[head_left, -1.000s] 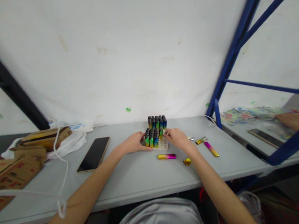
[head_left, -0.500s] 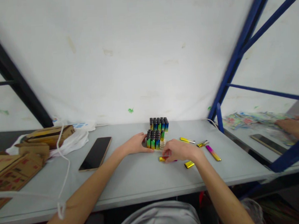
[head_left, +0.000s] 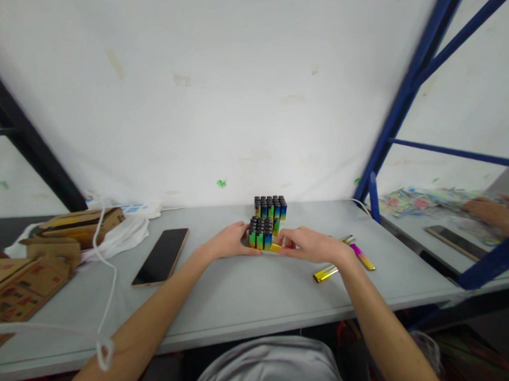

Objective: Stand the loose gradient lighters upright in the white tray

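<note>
Clasping, the left hand [head_left: 229, 242] is gripping the left side of the front block of black-capped tubes [head_left: 260, 235], standing mid-worktop [head_left: 244, 300]; the rear block [head_left: 271, 205] is standing nearer the back edge. Pinching, the right hand [head_left: 304, 245] is holding a yellow metallic case [head_left: 276, 248] beside the front block! Farther right, a yellow-and-silver case [head_left: 326, 273] is lying, then a magenta-and-yellow case [head_left: 362, 257] nearer the right edge.

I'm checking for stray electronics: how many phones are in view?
2. One phone lies on the worktable, left of the left hand; a second phone lies on the neighbouring table at right. More could be hidden.
</note>
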### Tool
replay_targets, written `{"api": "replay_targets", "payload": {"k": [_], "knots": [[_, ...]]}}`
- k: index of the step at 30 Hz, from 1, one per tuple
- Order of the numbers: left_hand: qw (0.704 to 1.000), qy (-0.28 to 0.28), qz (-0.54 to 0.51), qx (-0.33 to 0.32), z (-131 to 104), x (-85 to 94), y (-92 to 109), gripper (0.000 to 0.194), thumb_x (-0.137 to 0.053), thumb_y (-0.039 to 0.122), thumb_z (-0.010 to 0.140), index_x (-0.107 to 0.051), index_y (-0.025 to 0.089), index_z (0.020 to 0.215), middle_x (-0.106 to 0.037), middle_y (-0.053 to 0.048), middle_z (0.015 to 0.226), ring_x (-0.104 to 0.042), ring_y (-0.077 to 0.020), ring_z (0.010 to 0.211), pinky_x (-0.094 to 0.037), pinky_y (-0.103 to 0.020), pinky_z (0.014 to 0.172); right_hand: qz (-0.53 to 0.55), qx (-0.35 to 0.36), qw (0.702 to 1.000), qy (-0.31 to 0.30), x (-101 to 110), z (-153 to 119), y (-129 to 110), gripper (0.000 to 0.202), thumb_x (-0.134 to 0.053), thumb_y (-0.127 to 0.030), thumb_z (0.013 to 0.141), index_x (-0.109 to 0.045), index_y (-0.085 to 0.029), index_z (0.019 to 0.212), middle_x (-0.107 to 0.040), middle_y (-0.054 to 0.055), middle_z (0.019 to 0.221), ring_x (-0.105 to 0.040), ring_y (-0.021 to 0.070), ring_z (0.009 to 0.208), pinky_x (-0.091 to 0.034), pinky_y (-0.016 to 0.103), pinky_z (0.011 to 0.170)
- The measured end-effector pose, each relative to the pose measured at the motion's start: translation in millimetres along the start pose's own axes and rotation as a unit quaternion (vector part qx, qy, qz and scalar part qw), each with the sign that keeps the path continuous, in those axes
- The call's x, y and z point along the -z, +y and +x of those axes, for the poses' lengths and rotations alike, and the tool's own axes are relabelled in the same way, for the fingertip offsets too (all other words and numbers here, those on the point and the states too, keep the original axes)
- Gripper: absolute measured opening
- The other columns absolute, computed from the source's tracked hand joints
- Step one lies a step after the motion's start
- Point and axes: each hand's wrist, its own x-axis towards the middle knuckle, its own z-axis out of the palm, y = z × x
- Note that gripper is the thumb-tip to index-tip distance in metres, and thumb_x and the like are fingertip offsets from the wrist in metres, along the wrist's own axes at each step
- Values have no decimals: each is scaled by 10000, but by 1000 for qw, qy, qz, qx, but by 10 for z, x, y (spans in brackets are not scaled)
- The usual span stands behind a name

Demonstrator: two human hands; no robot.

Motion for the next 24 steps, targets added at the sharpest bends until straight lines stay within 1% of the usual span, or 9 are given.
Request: {"api": "replay_targets", "payload": {"k": [2, 4, 7, 10, 11, 13, 17, 21, 24], "knots": [[1000, -4, 5, 3, 3, 0, -7, 758, -790, 749, 700, -710, 157, 1166, -711, -126, 1083, -667, -326, 973, -523, -379, 859, -5, 28, 999, 45, 32, 12, -2, 195, -580, -287, 1033, -725, -176, 1101, -777, 87, 1013, -682, 215, 896, -446, 288, 776], [1000, -5, 13, 5, 6, -5, -21, 774, -775, 780, 698, -712, 159, 1156, -711, -117, 1045, -671, -326, 952, -527, -378, 837, 3, 43, 995, 85, 50, 45, -2, 240, -536, -288, 1050, -748, -176, 1040, -775, 90, 1028, -674, 210, 899, -443, 293, 798], [1000, 3, 9, -2, 8, -17, -40, 774, -774, 788, 692, -717, 180, 1168, -717, -101, 1037, -677, -321, 946, -532, -372, 837, 40, 28, 989, 137, 39, 116, 39, 195, -624, -320, 997, -748, -185, 1063, -728, 29, 827, -605, 169, 710, -411, 280, 696], [1000, 9, -2, -3, 1, -24, -49, 757, -783, 775, 691, -720, 190, 1169, -723, -98, 1048, -681, -321, 949, -537, -374, 845, 113, 9, 977, 183, -2, 183, 119, 222, -750, -378, 897, -721, -182, 998, -587, -37, 664, -502, 140, 608, -358, 262, 597], [1000, 9, -4, -1, -2, -25, -50, 751, -782, 775, 694, -721, 189, 1160, -723, -99, 1046, -682, -322, 944, -539, -377, 843, 141, 9, 972, 187, -15, 199, 144, 250, -756, -422, 892, -707, -181, 936, -565, -38, 659, -494, 141, 614, -358, 260, 587], [1000, 8, -7, -1, -6, -26, -54, 745, -780, 778, 696, -720, 189, 1148, -721, -102, 1044, -683, -325, 947, -541, -383, 845, 190, 25, 965, 180, -29, 215, 175, 351, -716, -527, 918, -678, -183, 857, -596, -10, 721, -532, 156, 684, -404, 266, 613], [1000, 7, -9, -1, -3, -37, -68, 739, -784, 773, 692, -717, 190, 1143, -715, -100, 1047, -684, -333, 966, -539, -390, 861, 248, 58, 954, 156, -14, 201, 146, 481, -569, -653, 990, -665, -190, 905, -675, 39, 895, -608, 190, 848, -496, 293, 754], [1000, 12, -14, 0, 8, -49, -82, 746, -797, 769, 677, -722, 179, 1128, -722, -108, 1049, -685, -334, 960, -536, -393, 861, 318, 67, 941, 96, -3, 173, 69, 509, -461, -673, 1040, -593, -202, 900, -676, 30, 831, -625, 172, 778, -505, 296, 754], [1000, 17, -23, -5, 10, -51, -89, 752, -803, 768, 674, -722, 189, 1149, -729, -103, 1061, -682, -324, 967, -534, -381, 870, 330, 54, 936, 111, -38, 186, 40, 467, -472, -665, 1036, -481, -233, 858, -554, -33, 706, -534, 144, 645, -457, 274, 655]]}}
